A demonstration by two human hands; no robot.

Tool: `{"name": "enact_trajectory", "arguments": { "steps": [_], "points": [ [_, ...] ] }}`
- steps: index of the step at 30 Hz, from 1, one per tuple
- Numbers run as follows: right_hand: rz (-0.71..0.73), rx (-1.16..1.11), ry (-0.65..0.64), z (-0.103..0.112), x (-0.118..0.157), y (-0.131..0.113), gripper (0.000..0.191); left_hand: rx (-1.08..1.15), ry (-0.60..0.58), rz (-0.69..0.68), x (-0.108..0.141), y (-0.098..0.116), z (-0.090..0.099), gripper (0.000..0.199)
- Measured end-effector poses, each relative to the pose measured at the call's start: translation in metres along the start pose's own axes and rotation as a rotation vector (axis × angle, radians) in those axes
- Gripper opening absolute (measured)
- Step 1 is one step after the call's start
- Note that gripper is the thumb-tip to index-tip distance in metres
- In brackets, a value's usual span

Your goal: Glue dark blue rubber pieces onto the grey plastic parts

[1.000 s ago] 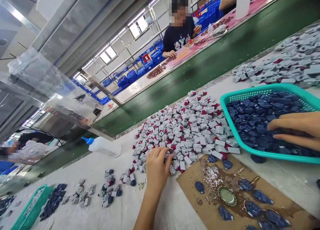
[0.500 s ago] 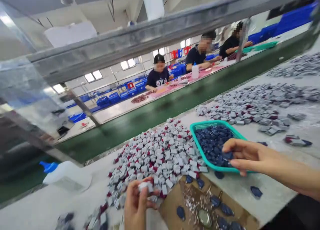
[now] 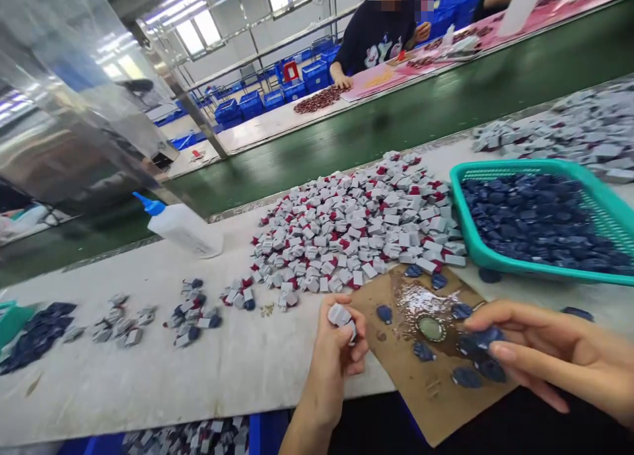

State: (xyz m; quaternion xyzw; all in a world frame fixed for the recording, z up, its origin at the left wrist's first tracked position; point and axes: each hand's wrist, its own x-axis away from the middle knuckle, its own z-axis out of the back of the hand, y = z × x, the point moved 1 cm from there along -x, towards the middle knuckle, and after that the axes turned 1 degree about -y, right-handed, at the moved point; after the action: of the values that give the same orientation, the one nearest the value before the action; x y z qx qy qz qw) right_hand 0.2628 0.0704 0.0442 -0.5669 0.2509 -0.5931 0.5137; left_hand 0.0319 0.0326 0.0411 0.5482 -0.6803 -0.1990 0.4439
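My left hand (image 3: 341, 349) is closed around a small light-grey plastic piece (image 3: 339, 315), just in front of the pile of grey and dark-red pieces (image 3: 347, 227). Between the thumb and fingers of my right hand (image 3: 549, 356) is a dark blue plastic piece (image 3: 488, 337), held over a brown board (image 3: 411, 389). On that board lie several loose dark blue pieces (image 3: 385, 314), a wet shiny patch and a small round dish (image 3: 430, 328). A green basket (image 3: 495, 267) full of dark blue pieces stands behind my right hand.
A white bottle with a blue nozzle (image 3: 185, 230) stands on the table (image 3: 208, 382) at left, near small clusters of pieces (image 3: 191, 313). Beyond runs a green conveyor belt (image 3: 277, 177). A co-worker (image 3: 376, 35) sits across it. A blue bin (image 3: 267, 435) is below the table edge.
My right hand has moved from the basket to above the brown board, carrying a dark blue piece. My left hand still holds the grey piece. The view has turned downward and left.
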Motion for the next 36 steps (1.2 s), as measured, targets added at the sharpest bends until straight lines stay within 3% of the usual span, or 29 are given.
{"name": "enact_trajectory", "arguments": {
  "steps": [2,6,12,16,19,23,25,28,30,32,36],
  "points": [
    [-0.062,-0.079,-0.056,0.003,-0.002,0.001,0.057,-0.083,0.017,-0.005,0.001,-0.004,0.004,0.05],
    [-0.014,0.001,-0.234,0.013,-0.006,0.021,0.047,-0.154,-0.067,-0.015,0.001,-0.016,0.002,0.049],
    [0.11,0.116,-0.117,0.013,-0.011,0.044,0.037,0.04,-0.035,0.096,-0.001,-0.026,-0.006,0.064],
    [0.177,0.264,-0.12,0.009,-0.014,0.038,0.043,0.21,-0.146,0.171,0.003,-0.023,-0.005,0.067],
    [0.327,0.42,-0.049,0.007,-0.019,0.025,0.037,0.098,-0.177,0.14,0.004,-0.023,-0.001,0.077],
    [0.689,0.647,-0.012,0.002,-0.025,0.014,0.021,-0.096,-0.152,0.008,0.004,-0.026,0.004,0.073],
    [0.825,0.767,0.001,0.0,-0.026,0.014,0.022,-0.064,-0.169,-0.01,0.003,-0.027,0.005,0.065],
    [0.907,0.918,0.004,-0.003,-0.027,0.015,0.022,0.063,-0.191,-0.014,0.003,-0.028,0.007,0.047],
    [0.926,0.975,-0.012,-0.006,-0.027,0.013,0.026,0.121,-0.172,-0.017,0.002,-0.028,0.007,0.036],
    [0.918,0.996,-0.056,-0.009,-0.028,0.011,0.03,0.143,-0.12,-0.021,0.002,-0.028,0.007,0.036],
    [0.867,1.003,-0.101,-0.01,-0.032,0.009,0.036,0.227,0.017,0.029,0.002,-0.024,0.001,0.068]
  ]
}}
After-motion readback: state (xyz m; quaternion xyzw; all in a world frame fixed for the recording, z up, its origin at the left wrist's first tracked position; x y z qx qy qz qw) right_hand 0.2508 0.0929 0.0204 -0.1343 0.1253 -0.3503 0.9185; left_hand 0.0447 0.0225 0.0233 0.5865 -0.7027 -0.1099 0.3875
